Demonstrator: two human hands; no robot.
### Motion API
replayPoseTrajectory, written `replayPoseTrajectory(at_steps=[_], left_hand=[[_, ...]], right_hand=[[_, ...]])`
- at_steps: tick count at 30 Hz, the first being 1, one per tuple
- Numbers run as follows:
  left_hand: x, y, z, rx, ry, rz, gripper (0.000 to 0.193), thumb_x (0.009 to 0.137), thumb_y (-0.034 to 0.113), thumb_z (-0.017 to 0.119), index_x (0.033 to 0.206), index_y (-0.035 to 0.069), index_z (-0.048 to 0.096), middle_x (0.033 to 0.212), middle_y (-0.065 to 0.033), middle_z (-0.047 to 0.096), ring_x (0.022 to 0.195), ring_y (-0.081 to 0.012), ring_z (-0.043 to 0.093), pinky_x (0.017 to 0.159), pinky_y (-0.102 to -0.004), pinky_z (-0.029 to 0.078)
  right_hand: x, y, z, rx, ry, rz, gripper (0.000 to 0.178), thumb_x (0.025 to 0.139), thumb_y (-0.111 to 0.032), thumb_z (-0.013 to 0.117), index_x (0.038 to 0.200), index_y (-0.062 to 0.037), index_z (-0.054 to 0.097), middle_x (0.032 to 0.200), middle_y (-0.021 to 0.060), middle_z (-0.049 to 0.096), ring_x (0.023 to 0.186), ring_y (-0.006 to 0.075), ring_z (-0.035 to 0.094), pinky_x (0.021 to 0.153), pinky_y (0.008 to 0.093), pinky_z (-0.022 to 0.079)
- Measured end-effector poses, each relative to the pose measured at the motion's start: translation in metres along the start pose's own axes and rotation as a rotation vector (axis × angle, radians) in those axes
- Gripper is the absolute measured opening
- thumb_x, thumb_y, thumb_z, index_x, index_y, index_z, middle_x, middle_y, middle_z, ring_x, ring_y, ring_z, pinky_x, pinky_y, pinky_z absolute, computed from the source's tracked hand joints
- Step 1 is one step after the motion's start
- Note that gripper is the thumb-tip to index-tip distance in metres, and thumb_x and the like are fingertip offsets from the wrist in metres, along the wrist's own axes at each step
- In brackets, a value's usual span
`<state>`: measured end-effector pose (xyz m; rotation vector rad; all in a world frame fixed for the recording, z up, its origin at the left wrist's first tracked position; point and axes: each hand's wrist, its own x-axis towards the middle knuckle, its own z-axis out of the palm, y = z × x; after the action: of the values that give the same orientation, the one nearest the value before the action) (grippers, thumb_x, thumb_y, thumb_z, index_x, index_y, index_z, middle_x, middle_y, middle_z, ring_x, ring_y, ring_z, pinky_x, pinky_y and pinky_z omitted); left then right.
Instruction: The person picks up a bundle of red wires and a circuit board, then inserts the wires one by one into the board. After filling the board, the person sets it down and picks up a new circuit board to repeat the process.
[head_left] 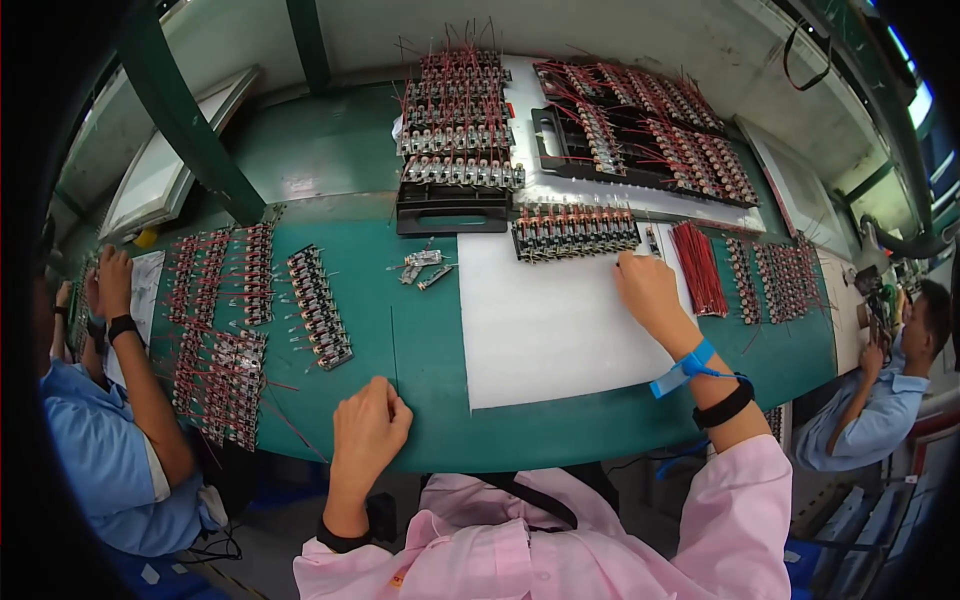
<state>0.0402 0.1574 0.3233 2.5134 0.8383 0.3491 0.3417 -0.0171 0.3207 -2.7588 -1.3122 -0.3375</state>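
My right hand reaches over the white sheet, its fingers curled at the near right end of a panel of small circuit boards. Whether they grip the panel's edge or a small part is hidden. Just beyond the fingers lies a narrow loose piece. My left hand is closed and rests near the front edge of the green table. A thin dark line runs up from its fingertips; I cannot make out what it is. A blue strap circles my right wrist.
Bundled red wires lie right of the sheet, beside more wired boards. Wired panels and a board strip lie left, near several loose parts. Black trays of boards stand behind. Co-workers sit at both sides.
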Motion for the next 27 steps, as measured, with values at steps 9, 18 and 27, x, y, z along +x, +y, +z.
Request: replayPoseTrajectory(at_steps=[9,18,27], left_hand=[[0.011,-0.005,0.007,-0.027,0.062,0.067,0.007,0.063,0.003,0.05,0.062,0.001,0.043,0.048,-0.0113,0.047,0.043,-0.0272,0.047,0.041,-0.0362,0.035],[0.008,0.007,0.011,0.004,0.271,0.23,0.009,0.065,0.0,0.049,0.067,0.001,0.041,0.06,-0.0156,0.046,0.053,-0.0338,0.047,0.046,-0.0412,0.036],[0.001,0.007,0.024,-0.038,0.307,0.181,0.01,0.069,0.002,0.049,0.075,0.003,0.041,0.071,-0.0148,0.048,0.057,-0.0345,0.049,0.049,-0.0412,0.04]], right_hand=[[-0.001,0.004,-0.009,0.056,0.019,0.038,0.007,0.071,-0.009,0.047,0.066,-0.0041,0.046,0.057,0.0139,0.053,0.054,0.0323,0.052,0.049,0.0425,0.039],[-0.017,0.049,-0.147,0.377,0.43,0.035,0.009,0.075,-0.009,0.046,0.069,-0.0016,0.046,0.057,0.0119,0.051,0.051,0.0244,0.049,0.046,0.0342,0.037],[0.07,0.079,-0.332,0.456,0.713,-0.246,0.01,0.074,-0.009,0.05,0.069,-0.0005,0.052,0.056,0.0007,0.049,0.051,0.0045,0.045,0.048,0.0176,0.035]])
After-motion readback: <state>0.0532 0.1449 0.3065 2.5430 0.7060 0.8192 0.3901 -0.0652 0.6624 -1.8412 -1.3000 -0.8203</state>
